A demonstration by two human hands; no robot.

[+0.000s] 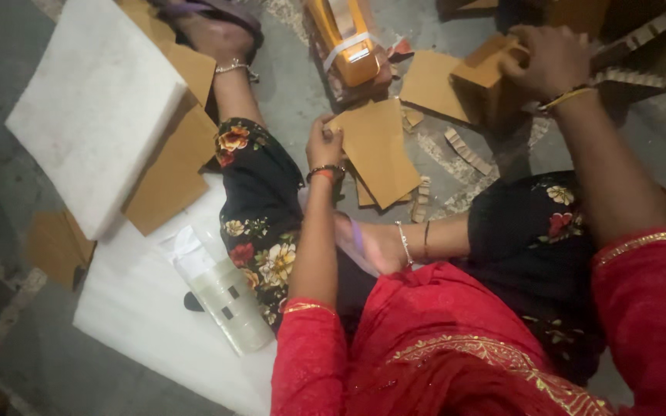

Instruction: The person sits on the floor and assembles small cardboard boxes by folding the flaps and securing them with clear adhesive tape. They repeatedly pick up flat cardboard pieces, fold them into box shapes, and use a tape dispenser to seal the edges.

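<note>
Basically, the person's left hand (324,144) is pinching the near edge of a flat brown cardboard sheet (379,150) lying on the concrete floor (294,92), just ahead of the folded legs. Fingers are closing on the corner, thumb on top. The sheet is looking light, stiff but bendable, dry and not slippery; an edge or corner pinch is likely holding it fine, though it is probably creasing if lifted from one corner alone.

The right hand (543,58) is gripping a small folded cardboard box (487,85) further out to the right, fingers wrapping over its top edge. Box is likely light and crushable, so holding at the folded corners is safer.

Between the hands, an orange tape dispenser (346,38) is standing on scrap. Corrugated strips (468,150) are lying scattered beside the sheet. Left of the legs, a clear tape roll (229,300) is resting on white foam sheet (140,308); a thicker white foam slab (94,108) is overlapping more brown cardboard (171,169).
</note>
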